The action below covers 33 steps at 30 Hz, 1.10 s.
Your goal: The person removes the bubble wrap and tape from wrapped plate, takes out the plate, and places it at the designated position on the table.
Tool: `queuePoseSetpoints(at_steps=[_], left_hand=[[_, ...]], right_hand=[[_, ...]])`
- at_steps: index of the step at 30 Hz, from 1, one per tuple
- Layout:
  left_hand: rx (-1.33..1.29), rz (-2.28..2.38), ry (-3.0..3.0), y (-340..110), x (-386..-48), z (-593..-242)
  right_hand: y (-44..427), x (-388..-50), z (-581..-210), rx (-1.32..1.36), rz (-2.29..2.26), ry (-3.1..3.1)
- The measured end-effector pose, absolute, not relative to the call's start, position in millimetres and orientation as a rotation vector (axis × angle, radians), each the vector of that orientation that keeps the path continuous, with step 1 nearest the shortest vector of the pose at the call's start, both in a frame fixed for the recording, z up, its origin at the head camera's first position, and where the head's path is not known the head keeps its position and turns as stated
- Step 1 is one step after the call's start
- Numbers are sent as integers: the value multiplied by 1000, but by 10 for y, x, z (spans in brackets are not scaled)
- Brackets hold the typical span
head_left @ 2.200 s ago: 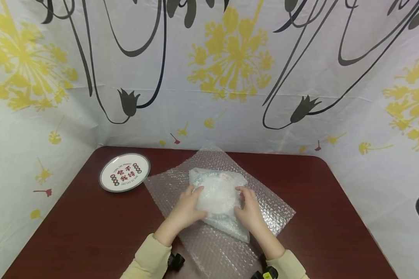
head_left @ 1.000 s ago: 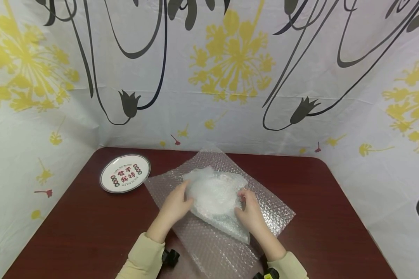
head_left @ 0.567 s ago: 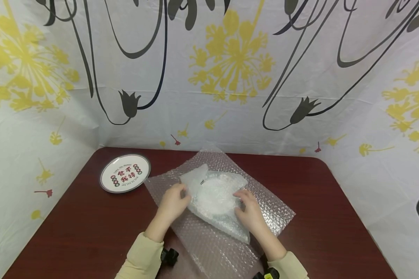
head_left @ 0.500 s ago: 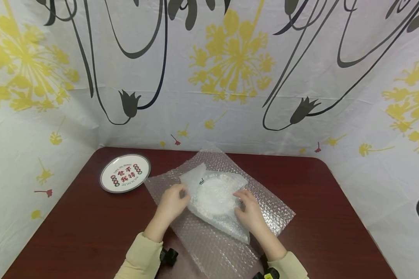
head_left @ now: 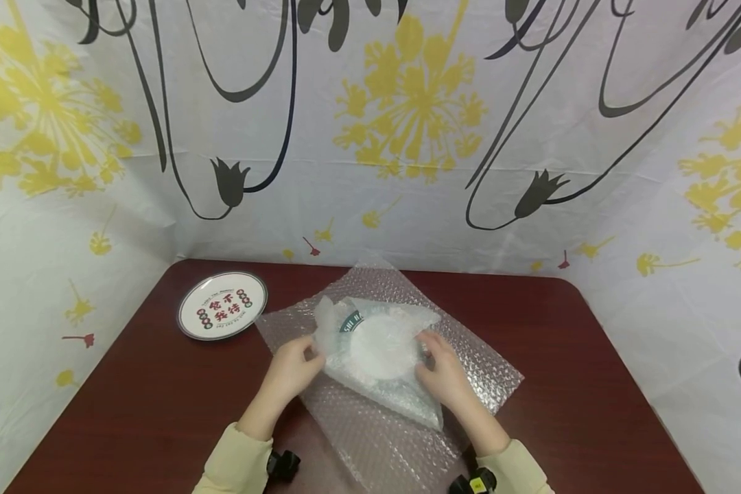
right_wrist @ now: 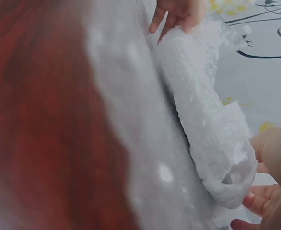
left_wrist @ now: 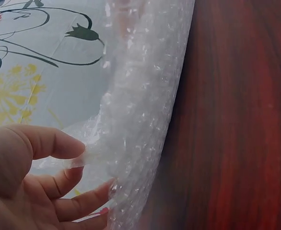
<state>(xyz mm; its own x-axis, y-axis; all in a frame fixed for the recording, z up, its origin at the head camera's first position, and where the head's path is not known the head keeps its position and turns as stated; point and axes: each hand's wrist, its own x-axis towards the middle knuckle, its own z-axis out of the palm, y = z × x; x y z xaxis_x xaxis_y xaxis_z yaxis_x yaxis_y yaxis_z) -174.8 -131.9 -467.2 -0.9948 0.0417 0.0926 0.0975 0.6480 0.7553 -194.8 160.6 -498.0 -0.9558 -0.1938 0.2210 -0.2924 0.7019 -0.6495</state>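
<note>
A bubble-wrapped bundle [head_left: 384, 346] lies on a larger bubble wrap sheet [head_left: 370, 436]. Through its layers show a pale round shape and, near the upper left, dark green lettering. My left hand [head_left: 289, 367] pinches a loose flap of bubble wrap at the bundle's left side; in the left wrist view its thumb and index finger [left_wrist: 66, 146] meet on the thin film. On the right edge, my right hand [head_left: 446, 374] holds the bundle, with the thumb and fingers around its end [right_wrist: 231, 182] in the right wrist view. What is inside remains mostly hidden.
A white plate [head_left: 222, 307] with red and black characters sits at the table's back left. The dark red table [head_left: 549, 343] meets a patterned cloth wall [head_left: 370, 206] behind and on both sides. Black wrist cameras hang under both sleeves.
My left hand has drawn the flap left and toward me, off the bundle's middle. The green lettering has come into view. My right hand has stayed nearly in place.
</note>
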Motion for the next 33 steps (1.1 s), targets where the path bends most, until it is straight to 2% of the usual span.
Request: queuePoseSetpoints(at_steps=[26,33], left_hand=[[-23,-1288,-2884,-1485,-1633,-4757],[38,-1523,-2802,-1513,-1621,-4781]], right_hand=[[1724,-2279,-4812,440,1126,-2807],[1772,-2392,-4782,485,1116,-2830]])
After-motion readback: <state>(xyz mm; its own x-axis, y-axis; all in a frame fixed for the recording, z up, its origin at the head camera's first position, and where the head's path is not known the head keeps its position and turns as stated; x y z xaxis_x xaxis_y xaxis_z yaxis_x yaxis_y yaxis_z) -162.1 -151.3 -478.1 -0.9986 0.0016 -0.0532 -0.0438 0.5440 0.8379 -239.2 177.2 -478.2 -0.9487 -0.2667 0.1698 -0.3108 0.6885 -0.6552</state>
